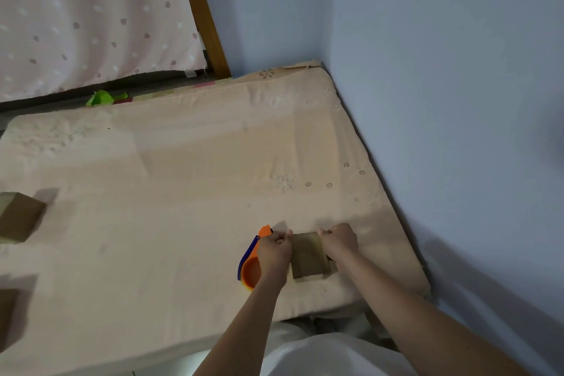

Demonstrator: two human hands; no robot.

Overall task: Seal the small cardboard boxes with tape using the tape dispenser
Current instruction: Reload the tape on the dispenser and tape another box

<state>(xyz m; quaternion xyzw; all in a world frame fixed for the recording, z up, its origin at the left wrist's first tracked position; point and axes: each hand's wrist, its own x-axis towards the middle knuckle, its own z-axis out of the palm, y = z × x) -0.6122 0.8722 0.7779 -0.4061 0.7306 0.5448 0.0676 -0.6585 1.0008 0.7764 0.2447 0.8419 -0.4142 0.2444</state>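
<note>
A beige mattress (189, 162) is spread across the frame's middle. Three cardboard boxes are carried on it: one (309, 255) at lower centre, two at the left edge (19, 217) (7, 304). An orange tape dispenser (251, 265) is seen just left of the central box.

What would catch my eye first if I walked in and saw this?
Probably the bright orange tape dispenser with its blue edge, gripped by the left hand near the front of the beige mattress. Right beside it sits a small cardboard box, held between both hands, the right hand on its far side. Two more brown boxes lie at the left edge.
</note>
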